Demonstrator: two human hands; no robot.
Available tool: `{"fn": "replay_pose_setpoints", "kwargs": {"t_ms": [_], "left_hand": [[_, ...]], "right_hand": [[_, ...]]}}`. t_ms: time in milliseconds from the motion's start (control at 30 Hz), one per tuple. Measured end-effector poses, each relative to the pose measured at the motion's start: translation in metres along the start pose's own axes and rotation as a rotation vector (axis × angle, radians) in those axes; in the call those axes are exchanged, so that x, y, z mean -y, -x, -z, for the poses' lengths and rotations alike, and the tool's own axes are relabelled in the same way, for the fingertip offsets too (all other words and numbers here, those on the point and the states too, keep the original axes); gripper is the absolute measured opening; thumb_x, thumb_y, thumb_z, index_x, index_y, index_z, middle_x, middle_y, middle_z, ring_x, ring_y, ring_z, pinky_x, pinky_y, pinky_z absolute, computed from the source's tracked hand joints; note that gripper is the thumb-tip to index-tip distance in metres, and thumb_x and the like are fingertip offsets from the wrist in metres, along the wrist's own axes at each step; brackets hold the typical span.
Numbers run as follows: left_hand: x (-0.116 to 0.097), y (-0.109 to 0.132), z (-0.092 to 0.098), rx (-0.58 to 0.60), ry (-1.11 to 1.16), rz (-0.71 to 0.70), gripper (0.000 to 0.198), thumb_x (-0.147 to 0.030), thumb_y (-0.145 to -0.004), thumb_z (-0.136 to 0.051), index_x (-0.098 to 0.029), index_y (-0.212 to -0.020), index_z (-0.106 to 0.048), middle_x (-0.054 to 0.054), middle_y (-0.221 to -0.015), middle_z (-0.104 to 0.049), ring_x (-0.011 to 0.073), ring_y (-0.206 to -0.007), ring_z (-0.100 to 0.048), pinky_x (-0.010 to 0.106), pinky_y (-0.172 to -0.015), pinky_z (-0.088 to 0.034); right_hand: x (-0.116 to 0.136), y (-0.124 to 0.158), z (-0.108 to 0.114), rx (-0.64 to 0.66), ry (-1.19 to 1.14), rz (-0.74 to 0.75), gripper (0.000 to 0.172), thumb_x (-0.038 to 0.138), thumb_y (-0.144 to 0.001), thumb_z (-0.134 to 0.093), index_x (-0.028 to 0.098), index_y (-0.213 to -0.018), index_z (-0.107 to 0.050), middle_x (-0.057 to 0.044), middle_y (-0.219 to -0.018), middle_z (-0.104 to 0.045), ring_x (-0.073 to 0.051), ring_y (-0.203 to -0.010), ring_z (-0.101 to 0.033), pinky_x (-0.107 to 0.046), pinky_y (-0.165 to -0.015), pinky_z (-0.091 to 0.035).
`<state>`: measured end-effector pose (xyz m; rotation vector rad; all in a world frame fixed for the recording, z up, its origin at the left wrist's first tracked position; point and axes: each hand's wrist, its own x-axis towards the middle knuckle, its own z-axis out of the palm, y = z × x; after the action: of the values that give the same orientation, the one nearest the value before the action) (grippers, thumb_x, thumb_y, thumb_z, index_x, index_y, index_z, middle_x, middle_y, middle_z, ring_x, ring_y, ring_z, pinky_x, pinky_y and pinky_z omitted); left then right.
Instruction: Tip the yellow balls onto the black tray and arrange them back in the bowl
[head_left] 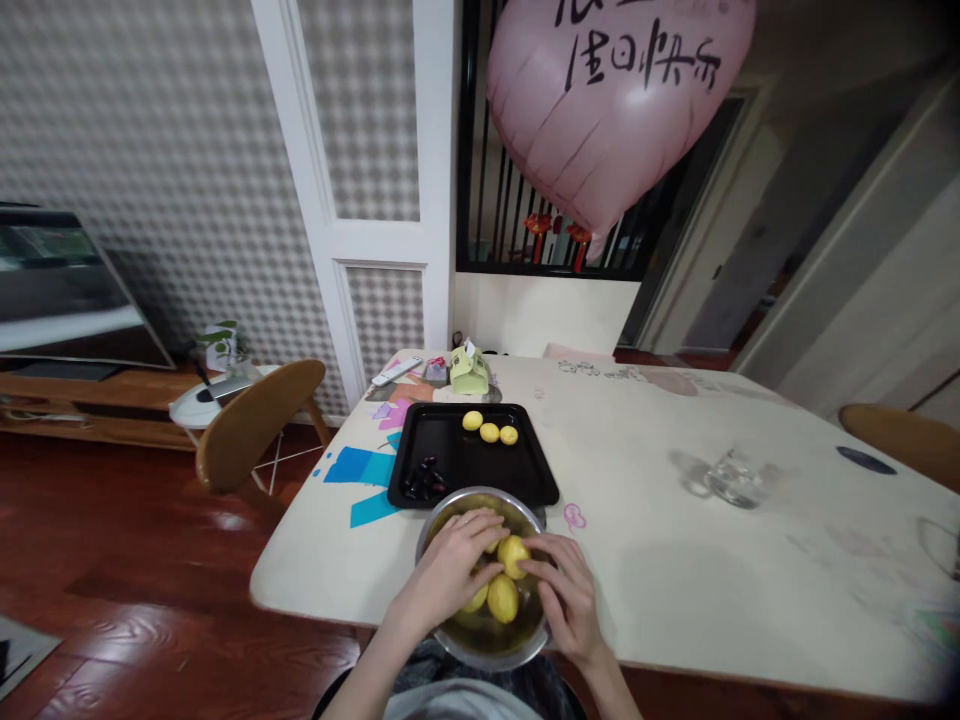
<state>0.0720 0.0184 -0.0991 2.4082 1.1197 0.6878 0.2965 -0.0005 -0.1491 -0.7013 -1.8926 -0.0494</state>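
A metal bowl (540,640) stands at the near edge of the table with several yellow lemons in it. My left hand (454,562) reaches over the bowl's left side, its fingers and thumb curled about a lemon (514,556). From the right, my right hand (568,590) presses its fingertips against that same lemon. Just below it lies another lemon (503,598), untouched. One more lemon (475,599) shows partly under my left thumb, and a further one is mostly hidden by my left fingers.
Behind the bowl is a black tray (465,470) carrying three lemons (490,432) and a cluster of dark fruit (426,480). A tissue pack (469,370) and a white remote (397,371) lie beyond. A clear glass (735,480) stands on the right; a heart-shaped balloon (615,110) hangs above.
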Motion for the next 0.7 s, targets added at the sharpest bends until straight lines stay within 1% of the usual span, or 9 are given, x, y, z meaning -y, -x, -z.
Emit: {"fn": "replay_pose_setpoints", "kwargs": {"t_ms": [167,300,400,533,700], "left_hand": [[0.0013,-0.0002,-0.0031,-0.053,-0.101,-0.004,0.045,-0.014,-0.092,-0.076,-0.022,-0.135,-0.067,0.009,-0.144,-0.068,0.0295,-0.138,-0.061,0.051,-0.115,-0.053],[0.0047,0.0,-0.0058,-0.104,-0.18,0.03,0.04,-0.015,-0.093,-0.074,-0.02,-0.133,-0.069,0.011,-0.142,-0.069,0.0317,-0.136,-0.062,0.053,-0.113,-0.055],[0.008,0.0012,-0.0077,-0.13,-0.216,0.052,0.036,-0.017,-0.096,-0.071,-0.021,-0.131,-0.07,0.01,-0.14,-0.07,0.0315,-0.134,-0.064,0.053,-0.112,-0.056],[0.0091,0.0035,-0.0078,-0.14,-0.221,0.06,0.036,-0.018,-0.098,-0.068,-0.025,-0.133,-0.071,0.009,-0.14,-0.071,0.0303,-0.134,-0.064,0.052,-0.111,-0.056],[0.0077,0.0036,-0.0051,-0.162,-0.191,0.096,0.035,-0.019,-0.096,-0.07,-0.026,-0.13,-0.074,0.009,-0.137,-0.072,0.0317,-0.13,-0.066,0.054,-0.11,-0.057]], "right_hand": [[-0.0024,0.0,-0.0009,0.033,-0.011,0.013,0.031,0.014,-0.097,-0.048,0.022,-0.113,-0.074,-0.01,-0.119,-0.075,-0.025,-0.11,-0.07,-0.044,-0.091,-0.053],[-0.0026,-0.0002,-0.0012,0.046,-0.013,0.007,0.032,0.015,-0.098,-0.047,0.022,-0.114,-0.074,-0.01,-0.119,-0.076,-0.025,-0.11,-0.07,-0.045,-0.091,-0.052],[-0.0029,-0.0003,-0.0009,0.058,-0.015,0.011,0.033,0.014,-0.097,-0.047,0.022,-0.115,-0.074,-0.01,-0.121,-0.076,-0.026,-0.11,-0.071,-0.045,-0.09,-0.052],[-0.0034,0.0002,-0.0001,0.075,-0.016,0.003,0.034,0.017,-0.098,-0.047,0.023,-0.118,-0.074,-0.01,-0.122,-0.077,-0.027,-0.111,-0.071,-0.047,-0.09,-0.052],[-0.0043,0.0017,-0.0004,0.091,-0.017,-0.003,0.035,0.02,-0.1,-0.046,0.024,-0.121,-0.074,-0.01,-0.124,-0.078,-0.027,-0.112,-0.071,-0.048,-0.09,-0.052]]}}
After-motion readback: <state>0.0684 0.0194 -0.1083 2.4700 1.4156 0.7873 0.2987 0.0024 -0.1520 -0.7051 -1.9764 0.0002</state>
